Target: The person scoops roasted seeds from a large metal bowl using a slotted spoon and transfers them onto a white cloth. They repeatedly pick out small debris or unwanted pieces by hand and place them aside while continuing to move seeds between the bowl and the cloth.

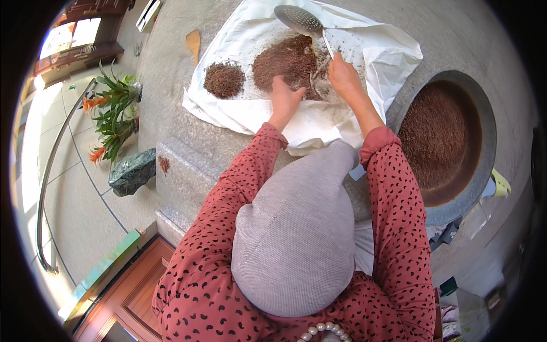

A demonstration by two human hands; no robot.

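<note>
My right hand (pixel 343 76) grips the handle of a metal skimmer (pixel 299 20), whose perforated bowl hangs over the far part of a white cloth (pixel 316 124). With thumb and fingers apart, my left hand (pixel 285 97) is at the near edge of a large pile of reddish-brown, crumbly plant-like material (pixel 284 60). The pile's surface is blurred around my left fingertips. A smaller, darker brown pile (pixel 224 80) lies to the left on the same cloth.
To the right stands a large metal wok (pixel 489 128) holding brown granular material (pixel 436 132) in brown liquid. A wooden spatula (pixel 193 42) lies left of the cloth. Potted plants (pixel 113 128) and a dark green stone (pixel 133 172) stand further left. Grey knit fabric (pixel 295 231) bulges between my arms.
</note>
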